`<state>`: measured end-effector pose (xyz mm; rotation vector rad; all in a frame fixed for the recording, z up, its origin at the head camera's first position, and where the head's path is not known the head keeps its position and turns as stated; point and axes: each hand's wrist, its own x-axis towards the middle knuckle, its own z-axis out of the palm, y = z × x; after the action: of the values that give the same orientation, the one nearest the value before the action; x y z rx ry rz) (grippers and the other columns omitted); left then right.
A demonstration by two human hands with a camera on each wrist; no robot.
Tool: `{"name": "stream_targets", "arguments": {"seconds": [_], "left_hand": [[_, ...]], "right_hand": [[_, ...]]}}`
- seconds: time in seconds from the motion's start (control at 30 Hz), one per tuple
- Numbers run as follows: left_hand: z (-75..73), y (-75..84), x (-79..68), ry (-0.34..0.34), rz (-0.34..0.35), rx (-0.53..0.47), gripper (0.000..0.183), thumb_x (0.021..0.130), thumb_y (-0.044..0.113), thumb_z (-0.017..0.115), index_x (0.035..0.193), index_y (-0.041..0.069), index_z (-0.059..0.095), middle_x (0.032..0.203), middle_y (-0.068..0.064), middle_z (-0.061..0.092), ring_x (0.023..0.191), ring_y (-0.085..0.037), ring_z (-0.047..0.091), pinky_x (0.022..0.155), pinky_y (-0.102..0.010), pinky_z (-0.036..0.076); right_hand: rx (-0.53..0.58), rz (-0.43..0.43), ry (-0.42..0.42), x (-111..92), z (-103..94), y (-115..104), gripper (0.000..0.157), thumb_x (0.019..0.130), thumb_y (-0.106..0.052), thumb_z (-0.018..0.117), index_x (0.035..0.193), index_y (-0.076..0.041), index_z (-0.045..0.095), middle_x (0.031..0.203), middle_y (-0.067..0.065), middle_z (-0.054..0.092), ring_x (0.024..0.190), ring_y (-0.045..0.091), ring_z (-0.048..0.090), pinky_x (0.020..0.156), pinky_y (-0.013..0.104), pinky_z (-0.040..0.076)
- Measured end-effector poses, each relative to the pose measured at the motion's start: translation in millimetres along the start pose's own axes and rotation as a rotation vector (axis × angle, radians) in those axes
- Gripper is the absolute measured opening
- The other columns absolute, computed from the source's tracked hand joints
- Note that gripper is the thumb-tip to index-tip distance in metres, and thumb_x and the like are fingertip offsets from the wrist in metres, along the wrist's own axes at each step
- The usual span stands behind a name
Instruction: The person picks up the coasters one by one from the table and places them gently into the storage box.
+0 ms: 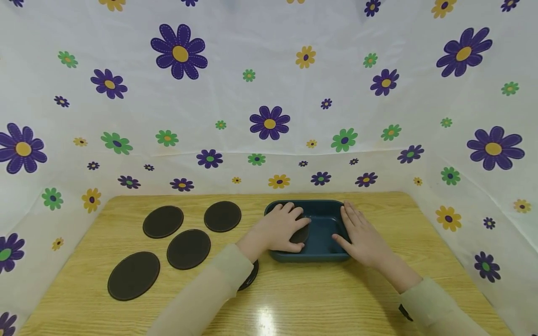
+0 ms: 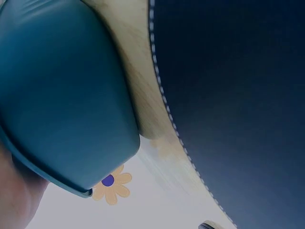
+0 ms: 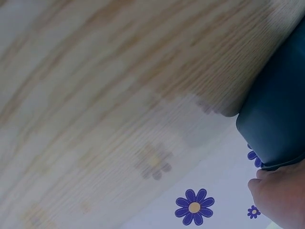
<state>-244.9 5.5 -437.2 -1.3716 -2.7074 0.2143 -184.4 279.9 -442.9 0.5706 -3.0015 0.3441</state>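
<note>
In the head view a dark blue-green rectangular dish (image 1: 323, 257) sits on the table. My left hand (image 1: 281, 228) reaches over its left end, thumb and index finger around a dark round coaster (image 1: 300, 231) inside; the palm hides part of it. My right hand (image 1: 364, 240) rests on the right rim, fingers fairly straight along it and thumb over the inside. The left wrist view shows the dish's outer wall (image 2: 66, 95) with a large dark coaster (image 2: 238, 105) close by. In the right wrist view the right hand (image 3: 281, 193) touches the dish's rim.
Several dark round coasters lie on the wooden table to the left, including a near-left one (image 1: 133, 276) and a far one (image 1: 222, 216). Another (image 1: 251, 276) is partly hidden under the left forearm. A flower-patterned white sheet (image 1: 227, 98) stands behind and at both sides.
</note>
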Motion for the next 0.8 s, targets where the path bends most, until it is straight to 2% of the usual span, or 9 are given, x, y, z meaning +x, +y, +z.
{"name": "stream_targets", "arguments": {"seconds": [0.2,0.47,0.63,0.8], "left_hand": [[-4.1,1.7,0.0,-0.046,-0.001,0.002,0.066,0.101,0.063,0.055,0.159,0.030,0.050,0.157,-0.004,0.052,0.143,-0.026,0.049,0.118,-0.046,0.046],[-3.2,0.4,-2.6,-0.015,0.012,0.022,0.062,0.104,0.059,0.054,0.158,0.029,0.051,0.158,-0.005,0.052,0.146,-0.026,0.049,0.119,-0.047,0.045],[-2.4,-3.0,-12.3,0.009,0.019,0.024,0.061,0.104,0.058,0.053,0.158,0.028,0.051,0.158,-0.007,0.051,0.147,-0.028,0.049,0.121,-0.048,0.043],[-9.1,-6.1,-27.3,0.040,0.030,0.024,0.060,0.105,0.056,0.054,0.157,0.026,0.053,0.158,-0.008,0.052,0.147,-0.029,0.049,0.121,-0.048,0.043]], "right_hand": [[-0.011,-0.001,-0.004,0.3,0.3,1.0,0.085,0.108,-0.045,0.055,0.161,0.014,0.026,0.173,0.031,0.018,0.162,0.050,0.018,0.130,0.063,0.022],[-0.009,0.001,-0.009,-0.1,-0.6,0.5,0.085,0.108,-0.044,0.056,0.161,0.015,0.026,0.173,0.032,0.018,0.162,0.050,0.018,0.129,0.063,0.022],[0.001,0.000,-0.011,-0.7,-0.3,1.0,0.085,0.108,-0.044,0.056,0.161,0.015,0.026,0.174,0.031,0.017,0.162,0.050,0.017,0.130,0.063,0.021],[0.000,-0.004,-0.007,-0.1,-0.1,0.8,0.085,0.108,-0.045,0.055,0.162,0.014,0.025,0.174,0.031,0.016,0.162,0.049,0.017,0.130,0.063,0.021]]}}
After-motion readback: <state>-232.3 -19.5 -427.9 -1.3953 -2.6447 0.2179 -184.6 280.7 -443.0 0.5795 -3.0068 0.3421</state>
